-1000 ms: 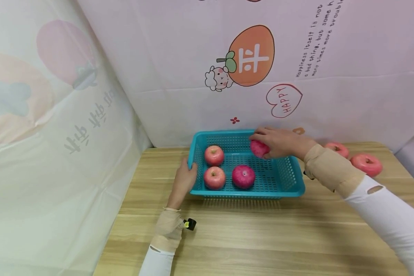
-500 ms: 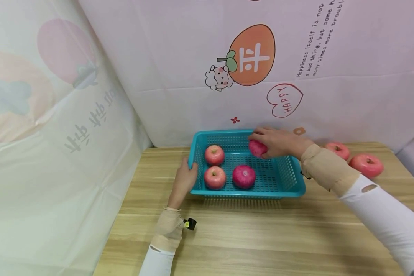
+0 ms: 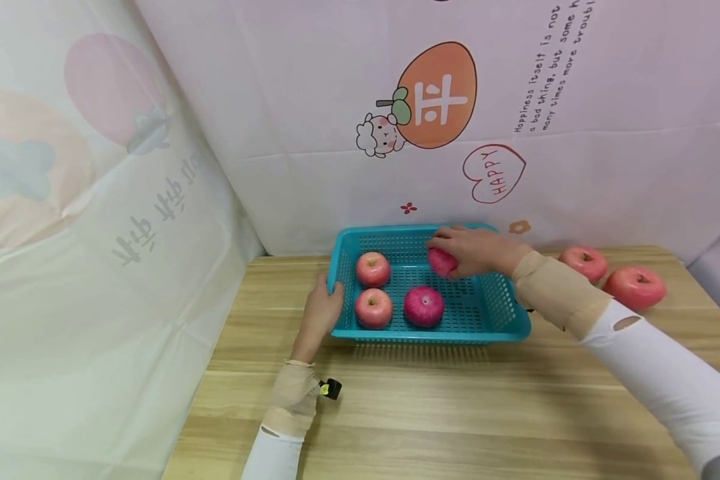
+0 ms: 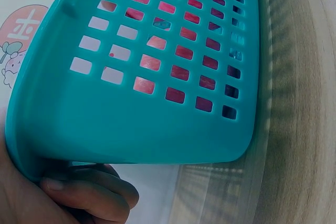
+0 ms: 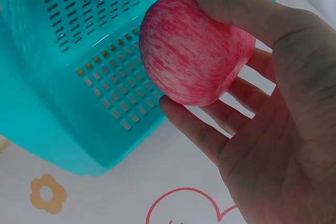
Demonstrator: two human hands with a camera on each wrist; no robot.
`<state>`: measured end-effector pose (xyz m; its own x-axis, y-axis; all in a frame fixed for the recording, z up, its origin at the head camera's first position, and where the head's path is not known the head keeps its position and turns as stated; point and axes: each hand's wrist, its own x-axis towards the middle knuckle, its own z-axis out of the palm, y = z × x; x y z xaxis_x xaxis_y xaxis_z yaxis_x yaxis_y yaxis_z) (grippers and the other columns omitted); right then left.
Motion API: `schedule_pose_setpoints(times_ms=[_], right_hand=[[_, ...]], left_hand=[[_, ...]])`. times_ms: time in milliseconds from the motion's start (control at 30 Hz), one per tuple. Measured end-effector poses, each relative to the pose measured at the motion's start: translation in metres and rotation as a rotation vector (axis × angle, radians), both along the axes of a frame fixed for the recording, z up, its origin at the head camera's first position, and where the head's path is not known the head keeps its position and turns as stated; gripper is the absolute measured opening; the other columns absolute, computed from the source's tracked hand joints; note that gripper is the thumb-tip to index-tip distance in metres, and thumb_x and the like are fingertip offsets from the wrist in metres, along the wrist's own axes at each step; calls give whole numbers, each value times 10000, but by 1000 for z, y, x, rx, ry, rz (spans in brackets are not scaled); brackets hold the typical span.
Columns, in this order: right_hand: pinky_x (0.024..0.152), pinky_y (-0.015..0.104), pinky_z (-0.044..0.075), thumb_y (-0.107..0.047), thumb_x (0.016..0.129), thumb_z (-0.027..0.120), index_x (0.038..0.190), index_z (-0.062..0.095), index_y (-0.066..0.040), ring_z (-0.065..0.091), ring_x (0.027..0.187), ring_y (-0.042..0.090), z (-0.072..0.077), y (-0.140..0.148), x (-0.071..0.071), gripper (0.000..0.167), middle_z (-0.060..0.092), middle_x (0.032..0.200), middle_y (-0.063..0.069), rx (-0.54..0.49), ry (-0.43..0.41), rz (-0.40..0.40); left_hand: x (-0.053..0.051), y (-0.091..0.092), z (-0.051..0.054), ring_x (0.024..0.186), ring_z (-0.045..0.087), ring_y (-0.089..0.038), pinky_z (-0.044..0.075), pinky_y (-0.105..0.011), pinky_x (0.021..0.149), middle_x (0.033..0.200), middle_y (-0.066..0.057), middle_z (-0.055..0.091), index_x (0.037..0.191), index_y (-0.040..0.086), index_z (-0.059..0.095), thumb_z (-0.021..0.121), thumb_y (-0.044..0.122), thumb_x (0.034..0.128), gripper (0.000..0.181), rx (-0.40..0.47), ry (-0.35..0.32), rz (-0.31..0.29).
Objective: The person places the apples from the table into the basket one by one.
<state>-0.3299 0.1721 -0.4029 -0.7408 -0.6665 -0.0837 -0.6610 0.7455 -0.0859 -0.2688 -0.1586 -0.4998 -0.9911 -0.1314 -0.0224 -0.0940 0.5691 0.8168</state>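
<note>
The left hand [image 3: 322, 311] grips the left rim of a teal perforated basket [image 3: 420, 337]; its curled fingers [image 4: 100, 195] show below the basket wall [image 4: 131, 129] in the left wrist view. Over the back right part of the basket, the right hand [image 3: 480, 250] holds a dark pink apple [image 3: 441, 262]. Thumb and fingers surround that apple [image 5: 194, 48] in the right wrist view. Inside the basket, two lighter apples [image 3: 373, 269] [image 3: 373, 308] lie at the left, and a dark pink apple [image 3: 423, 307] sits front centre.
Two pink apples [image 3: 583, 263] [image 3: 636, 287] lie on the wooden table [image 3: 396, 413] right of the basket, close to the right forearm. A printed white cloth [image 3: 312, 187] hangs behind the table, another at the left. A small black device [image 3: 331, 389] is by the left wrist.
The right hand has moved slightly left over the basket with its apple. The left hand and the basket have stayed in place.
</note>
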Motion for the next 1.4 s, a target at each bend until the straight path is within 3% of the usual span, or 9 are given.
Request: schedule_pose_setpoints(times_ms=[200, 500, 1067, 1400], right_hand=[[930, 554, 596, -284, 860, 891, 1467, 587, -157, 527, 1337, 372, -3, -5, -2, 690, 558, 1448, 124, 11, -5, 6], [943, 539, 593, -281, 846, 901, 1452, 594, -128, 539, 1320, 371, -12, -10, -9, 697, 564, 1431, 131, 6, 17, 38], [956, 549, 592, -304, 847, 906, 1489, 574, -145, 523, 1357, 387, -20, -23, -10, 741, 537, 1485, 151, 46, 15, 24], [960, 575, 582, -275, 862, 897, 1494, 569, -154, 524, 1350, 373, -25, -26, -11, 722, 539, 1492, 132, 34, 1, 30]], left_hand=[[-1, 0, 0, 938, 645, -289, 542, -438, 778, 1104, -189, 673, 1375, 63, 523, 441, 334, 1100, 395, 3, -9, -4], [1, 1, 2, 811, 629, -251, 491, -339, 634, 938, -145, 631, 1387, 61, 510, 436, 322, 1106, 390, 27, -20, -18], [1, 1, 1, 885, 653, -261, 516, -356, 688, 1061, -168, 671, 1420, 79, 500, 434, 342, 1111, 411, 32, -37, -18], [2, 0, 2, 862, 640, -259, 493, -343, 683, 1013, -157, 657, 1419, 81, 507, 440, 333, 1109, 404, 29, -28, -11]])
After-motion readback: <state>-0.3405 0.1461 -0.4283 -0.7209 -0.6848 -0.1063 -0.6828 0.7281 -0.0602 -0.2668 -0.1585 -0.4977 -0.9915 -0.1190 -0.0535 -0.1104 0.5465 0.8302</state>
